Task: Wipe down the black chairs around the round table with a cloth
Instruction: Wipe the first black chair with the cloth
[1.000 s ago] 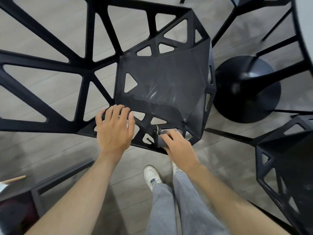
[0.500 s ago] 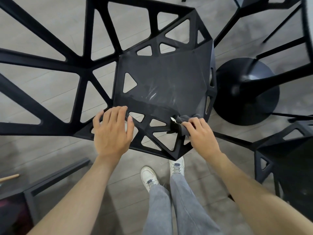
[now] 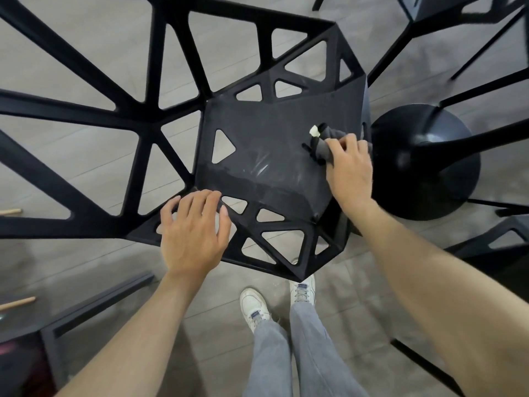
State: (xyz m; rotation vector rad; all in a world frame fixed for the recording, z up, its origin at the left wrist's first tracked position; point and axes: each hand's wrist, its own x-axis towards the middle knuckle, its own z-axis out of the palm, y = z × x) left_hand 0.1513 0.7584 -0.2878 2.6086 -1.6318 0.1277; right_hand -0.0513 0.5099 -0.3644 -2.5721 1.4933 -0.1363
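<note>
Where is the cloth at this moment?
In the head view, the grey cloth lies bunched under the right hand on the right side of the chair seat, near the table base.

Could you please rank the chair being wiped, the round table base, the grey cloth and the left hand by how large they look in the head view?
1. chair
2. table base
3. left hand, though it is nearer the camera
4. cloth, partly hidden under the right hand

chair (image 3: pixel 266 144): matt black, smeared | cloth (image 3: pixel 325 144): soft grey fabric | floor (image 3: pixel 86 156): grey wood-look planks
</note>
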